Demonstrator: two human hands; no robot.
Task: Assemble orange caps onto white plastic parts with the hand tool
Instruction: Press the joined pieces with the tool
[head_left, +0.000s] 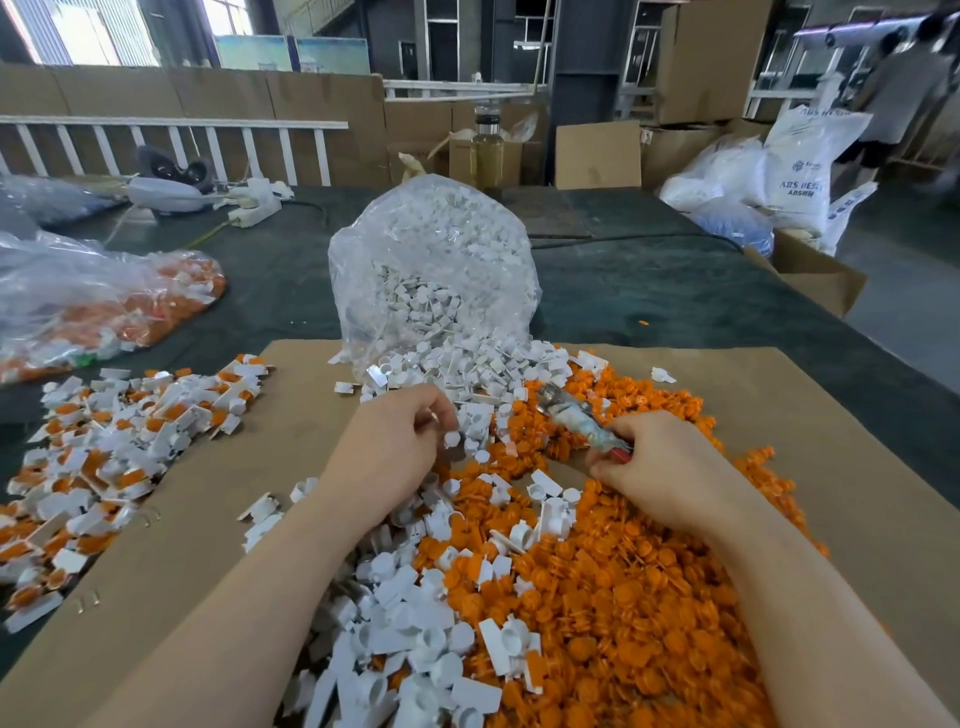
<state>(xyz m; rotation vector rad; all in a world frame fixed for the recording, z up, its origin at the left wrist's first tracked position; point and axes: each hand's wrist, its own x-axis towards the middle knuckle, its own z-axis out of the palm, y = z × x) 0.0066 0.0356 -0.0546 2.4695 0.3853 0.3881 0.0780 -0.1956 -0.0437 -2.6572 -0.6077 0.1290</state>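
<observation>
My left hand (400, 441) pinches a small white plastic part (452, 439) at its fingertips, above the loose white parts (410, 613). My right hand (654, 467) grips the hand tool (576, 418) by its red handle; the tool's metal head points up and left over the orange caps (639, 587). Orange caps and white parts lie heaped together on the cardboard sheet (249, 545) between my forearms. An open clear bag of white parts (431, 270) stands just behind my hands, spilling onto the cardboard.
A pile of assembled white-and-orange pieces (104, 452) lies at the left. A clear bag with orange pieces (98, 301) sits at the far left on the dark table (649, 291). Cardboard boxes, white sacks and a bottle (487, 150) stand behind.
</observation>
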